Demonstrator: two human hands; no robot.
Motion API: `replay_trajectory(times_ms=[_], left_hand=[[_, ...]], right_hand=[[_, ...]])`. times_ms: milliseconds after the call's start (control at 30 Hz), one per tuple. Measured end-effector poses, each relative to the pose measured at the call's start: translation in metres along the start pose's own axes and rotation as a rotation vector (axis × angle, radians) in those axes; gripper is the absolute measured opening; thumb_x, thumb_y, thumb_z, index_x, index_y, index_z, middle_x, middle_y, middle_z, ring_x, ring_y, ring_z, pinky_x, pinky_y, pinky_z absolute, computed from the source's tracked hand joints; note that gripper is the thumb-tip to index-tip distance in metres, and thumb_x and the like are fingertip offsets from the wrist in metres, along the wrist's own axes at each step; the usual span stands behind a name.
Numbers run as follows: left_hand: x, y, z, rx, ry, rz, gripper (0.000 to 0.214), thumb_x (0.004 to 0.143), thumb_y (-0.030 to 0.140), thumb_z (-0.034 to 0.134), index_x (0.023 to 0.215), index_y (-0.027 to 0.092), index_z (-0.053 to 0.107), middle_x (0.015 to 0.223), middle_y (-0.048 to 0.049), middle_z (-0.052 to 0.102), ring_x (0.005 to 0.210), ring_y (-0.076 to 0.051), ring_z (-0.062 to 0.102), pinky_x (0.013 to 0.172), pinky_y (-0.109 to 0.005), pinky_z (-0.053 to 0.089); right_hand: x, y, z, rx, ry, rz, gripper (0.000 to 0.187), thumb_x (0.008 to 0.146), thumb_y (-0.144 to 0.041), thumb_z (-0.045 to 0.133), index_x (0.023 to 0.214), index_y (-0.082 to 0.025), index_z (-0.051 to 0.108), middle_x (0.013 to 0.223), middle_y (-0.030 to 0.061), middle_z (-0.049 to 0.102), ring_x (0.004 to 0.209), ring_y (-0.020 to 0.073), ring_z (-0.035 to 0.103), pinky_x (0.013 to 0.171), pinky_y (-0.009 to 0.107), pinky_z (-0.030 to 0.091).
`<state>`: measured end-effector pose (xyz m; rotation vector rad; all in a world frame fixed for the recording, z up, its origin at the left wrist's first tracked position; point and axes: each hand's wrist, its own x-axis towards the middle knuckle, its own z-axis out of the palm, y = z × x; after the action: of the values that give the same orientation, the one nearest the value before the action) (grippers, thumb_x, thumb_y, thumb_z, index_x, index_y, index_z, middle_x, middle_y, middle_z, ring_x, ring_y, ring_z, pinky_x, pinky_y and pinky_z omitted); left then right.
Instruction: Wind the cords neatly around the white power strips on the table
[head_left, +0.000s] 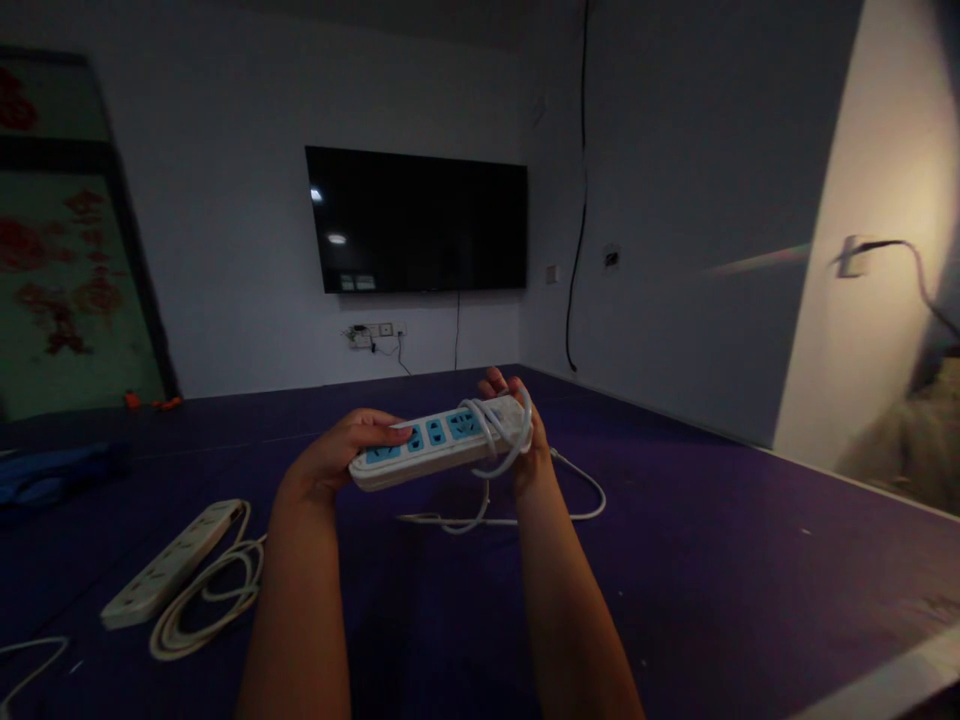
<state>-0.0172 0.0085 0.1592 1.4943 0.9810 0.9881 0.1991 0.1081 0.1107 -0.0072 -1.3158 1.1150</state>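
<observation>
A white power strip (420, 462) with blue socket faces is held up in front of me, tilted so its right end is higher. My left hand (360, 440) grips its left end, thumb pressed on the top face. At the other end is my right hand (529, 425), fingers curled by the white cord (491, 440), which loops around the strip there; part of this hand is hidden behind strip and cord. More of the cord hangs below and lies in a loose loop on the purple surface.
A second white power strip (176, 560) lies at the left, beside its coiled cord (176, 625). Blue cloth (52, 475) is farther left. A television (420, 220) hangs on the far wall above wall sockets (375, 332). A black cable (582, 200) dangles along the right wall.
</observation>
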Motion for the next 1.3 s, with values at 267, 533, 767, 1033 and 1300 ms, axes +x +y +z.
replay_trajectory(times_ms=[267,533,767,1033,1300], left_hand=[[-0.011,0.003,0.001,0.054,0.153,-0.005,0.015,0.052,0.023,0.077,0.063,0.014,0.07,0.06,-0.0047,0.067,0.049,-0.011,0.056,0.046,-0.02,0.039],[-0.006,0.001,0.001,0.129,0.178,-0.039,0.011,0.055,0.02,0.076,0.062,0.014,0.071,0.055,-0.0035,0.066,0.045,-0.011,0.054,0.044,-0.02,0.037],[-0.006,0.002,0.001,0.132,0.078,-0.026,0.015,0.057,0.024,0.074,0.067,0.014,0.073,0.056,-0.0041,0.067,0.046,-0.011,0.054,0.043,-0.02,0.036],[-0.013,-0.001,-0.003,0.199,-0.003,0.052,0.021,0.055,0.025,0.075,0.074,0.016,0.075,0.065,-0.005,0.07,0.052,-0.012,0.057,0.049,-0.02,0.04],[-0.016,0.0,-0.009,0.299,-0.152,0.131,0.021,0.056,0.026,0.075,0.075,0.018,0.075,0.073,-0.004,0.072,0.059,-0.012,0.059,0.054,-0.02,0.043]], right_hand=[[0.0,-0.012,0.01,0.146,0.006,-0.043,0.025,0.056,-0.038,0.077,0.062,-0.023,0.058,0.075,-0.0016,0.048,0.063,0.0093,0.042,0.046,0.018,0.031],[0.001,-0.037,0.018,-0.315,-0.181,-0.083,0.021,0.065,-0.042,0.073,0.07,-0.022,0.07,0.079,0.0026,0.056,0.074,0.0134,0.05,0.063,0.026,0.04],[-0.006,-0.069,0.044,-0.61,-0.406,-0.063,0.013,0.078,-0.027,0.063,0.083,-0.023,0.074,0.082,0.0031,0.06,0.072,0.0126,0.053,0.064,0.027,0.042],[0.002,-0.05,0.027,-0.542,-0.238,-0.111,0.014,0.075,-0.033,0.066,0.078,-0.022,0.074,0.082,0.0041,0.063,0.077,0.0148,0.055,0.07,0.029,0.042],[0.009,-0.026,0.015,-0.378,-0.144,0.006,0.02,0.069,-0.04,0.07,0.076,-0.022,0.073,0.082,0.0012,0.061,0.056,0.0072,0.043,0.048,0.021,0.031]])
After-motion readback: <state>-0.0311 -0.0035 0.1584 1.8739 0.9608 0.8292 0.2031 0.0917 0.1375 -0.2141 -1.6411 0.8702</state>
